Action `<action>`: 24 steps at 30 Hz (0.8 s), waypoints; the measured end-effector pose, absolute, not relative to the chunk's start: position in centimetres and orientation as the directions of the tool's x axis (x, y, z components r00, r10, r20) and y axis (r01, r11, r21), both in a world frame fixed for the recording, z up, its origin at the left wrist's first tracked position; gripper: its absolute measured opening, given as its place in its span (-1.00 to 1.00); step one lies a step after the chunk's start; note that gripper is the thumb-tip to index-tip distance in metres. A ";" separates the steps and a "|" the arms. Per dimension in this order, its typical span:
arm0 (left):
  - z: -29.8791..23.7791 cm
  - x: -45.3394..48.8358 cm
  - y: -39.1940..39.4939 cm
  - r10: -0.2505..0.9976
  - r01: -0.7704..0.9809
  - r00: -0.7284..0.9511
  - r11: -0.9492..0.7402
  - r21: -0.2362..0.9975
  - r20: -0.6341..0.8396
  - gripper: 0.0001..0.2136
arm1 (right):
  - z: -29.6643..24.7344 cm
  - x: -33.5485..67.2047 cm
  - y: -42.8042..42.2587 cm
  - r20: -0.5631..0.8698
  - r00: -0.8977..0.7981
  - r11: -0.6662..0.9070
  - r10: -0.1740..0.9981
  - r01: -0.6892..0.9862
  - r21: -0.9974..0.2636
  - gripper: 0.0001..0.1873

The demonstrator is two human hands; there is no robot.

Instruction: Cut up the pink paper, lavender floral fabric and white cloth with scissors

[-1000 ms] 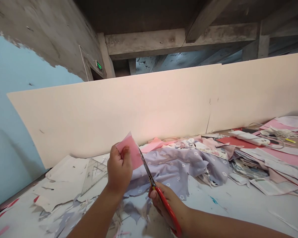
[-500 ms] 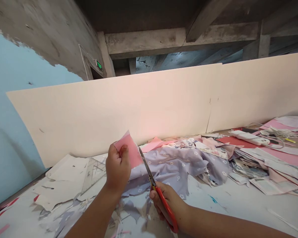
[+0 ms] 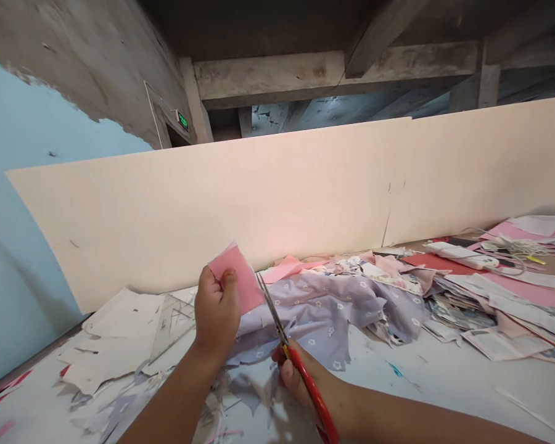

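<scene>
My left hand (image 3: 216, 314) is closed on a small pink piece of paper (image 3: 238, 277), held upright above the table. My right hand (image 3: 305, 382) grips red-handled scissors (image 3: 300, 370). Their metal blades (image 3: 271, 308) point up and away along the right edge of the pink piece. Right behind both hands, a crumpled lilac cloth with small white flowers (image 3: 333, 308) lies on the table.
A white table (image 3: 444, 376) is strewn with paper and cloth scraps. White sheets and a clear set square (image 3: 171, 320) lie at left. Pink sheets, printed papers and a white device with a cable (image 3: 462, 254) lie at right. A tall beige board (image 3: 277, 191) stands behind.
Both hands and the scissors have barely shifted, drifting slightly left and up in the picture. The pink piece stays in my left hand with the blades at its right edge.
</scene>
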State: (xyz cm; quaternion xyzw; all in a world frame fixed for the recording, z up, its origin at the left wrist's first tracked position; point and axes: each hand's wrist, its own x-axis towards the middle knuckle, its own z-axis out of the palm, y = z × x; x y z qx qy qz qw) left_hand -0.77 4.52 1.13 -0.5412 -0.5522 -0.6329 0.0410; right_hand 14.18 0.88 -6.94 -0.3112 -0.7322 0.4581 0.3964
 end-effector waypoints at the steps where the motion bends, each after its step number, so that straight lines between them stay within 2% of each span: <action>1: 1.1 -0.8 4.5 0.547 0.650 -0.406 -0.390 0.652 0.732 -0.83 | -6.9 14.2 0.8 0.293 -0.503 0.394 0.813 0.105 -0.913 -0.33; 6: 1.0 -0.8 4.5 0.558 0.665 -0.394 -0.375 0.646 0.730 -0.81 | -7.6 14.0 1.4 0.257 -0.479 0.365 0.839 0.147 -0.919 -0.30; 13: 1.0 -0.8 4.5 0.508 0.709 -0.395 -0.361 0.606 0.765 -0.80 | -7.6 14.2 1.3 0.265 -0.519 0.405 0.813 0.176 -0.897 -0.28; 19: 1.0 -0.8 4.4 0.499 0.712 -0.388 -0.372 0.596 0.775 -0.79 | -7.4 14.1 1.2 0.199 -0.503 0.310 0.841 0.147 -0.939 -0.24; 24: 1.0 -0.8 4.6 0.498 0.708 -0.391 -0.375 0.599 0.774 -0.80 | -7.6 14.0 1.4 0.215 -0.502 0.300 0.838 0.095 -0.949 -0.26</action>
